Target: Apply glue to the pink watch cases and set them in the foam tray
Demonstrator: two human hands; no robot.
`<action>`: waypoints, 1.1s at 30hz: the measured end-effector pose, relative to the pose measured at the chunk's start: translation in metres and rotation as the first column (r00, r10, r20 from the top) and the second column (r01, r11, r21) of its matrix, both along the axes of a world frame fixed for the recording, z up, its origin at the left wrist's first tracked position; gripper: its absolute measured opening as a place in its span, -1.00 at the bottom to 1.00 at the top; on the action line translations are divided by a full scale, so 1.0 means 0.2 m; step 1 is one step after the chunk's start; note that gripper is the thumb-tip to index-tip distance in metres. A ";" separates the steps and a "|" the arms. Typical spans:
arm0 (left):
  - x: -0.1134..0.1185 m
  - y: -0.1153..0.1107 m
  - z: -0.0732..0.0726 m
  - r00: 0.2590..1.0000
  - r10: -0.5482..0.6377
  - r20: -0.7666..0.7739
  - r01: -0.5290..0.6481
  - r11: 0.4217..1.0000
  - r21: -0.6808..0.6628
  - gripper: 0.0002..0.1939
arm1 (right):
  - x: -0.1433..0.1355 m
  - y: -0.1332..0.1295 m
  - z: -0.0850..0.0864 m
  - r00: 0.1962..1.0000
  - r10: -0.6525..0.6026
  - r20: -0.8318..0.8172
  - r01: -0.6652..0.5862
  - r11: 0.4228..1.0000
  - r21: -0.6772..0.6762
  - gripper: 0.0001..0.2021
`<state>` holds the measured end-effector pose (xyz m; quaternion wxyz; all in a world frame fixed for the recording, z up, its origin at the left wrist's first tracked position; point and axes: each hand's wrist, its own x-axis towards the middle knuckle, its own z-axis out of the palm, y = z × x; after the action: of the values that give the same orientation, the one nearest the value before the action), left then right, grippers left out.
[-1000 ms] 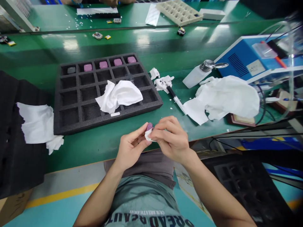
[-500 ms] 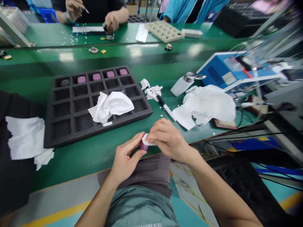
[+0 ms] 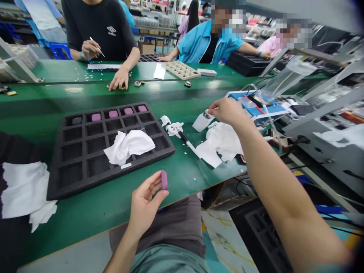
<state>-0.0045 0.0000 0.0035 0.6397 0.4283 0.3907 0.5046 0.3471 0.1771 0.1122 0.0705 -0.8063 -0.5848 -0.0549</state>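
Note:
My left hand (image 3: 145, 204) pinches a small purple part (image 3: 164, 179) between thumb and fingers above the near edge of the green table (image 3: 176, 94). My right hand (image 3: 226, 110) reaches out to the right and presses a small white wipe onto the top of the white pump bottle (image 3: 201, 121). A black foam tray (image 3: 85, 151) lies to the left, with several purple parts (image 3: 113, 113) in its back row and a crumpled white cloth (image 3: 129, 144) on it.
A large white cloth (image 3: 220, 144) and a pen-like tool (image 3: 186, 141) lie beside the bottle. A blue machine (image 3: 256, 104) with cables stands at the right. More white cloth (image 3: 22, 189) lies at the far left. Other people work across the table.
My right hand has left the purple part and moved out to the pump bottle with the wipe. My left hand still holds the part. The view has tilted up.

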 end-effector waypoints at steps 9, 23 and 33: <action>0.01 -0.01 -0.01 1.000 0.009 0.007 -0.009 1.000 -0.005 -0.48 | 0.02 0.02 -0.05 1.000 -0.011 -0.006 0.011 1.000 0.009 -0.77; 0.03 -0.02 -0.01 0.999 -0.035 -0.006 0.035 0.999 -0.021 -0.51 | -0.67 -0.81 -0.21 0.536 0.802 -0.265 -0.651 0.592 0.475 -0.87; 0.03 -0.03 0.00 0.995 -0.086 0.060 0.091 0.991 -0.095 -0.46 | -0.75 -0.76 -0.35 0.372 0.860 -0.350 -0.706 0.506 0.495 -0.86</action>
<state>0.0007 -0.0057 0.0032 0.6922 0.3992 0.3777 0.4678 0.1976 0.0242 0.0425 0.3609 -0.3858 -0.8363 0.1465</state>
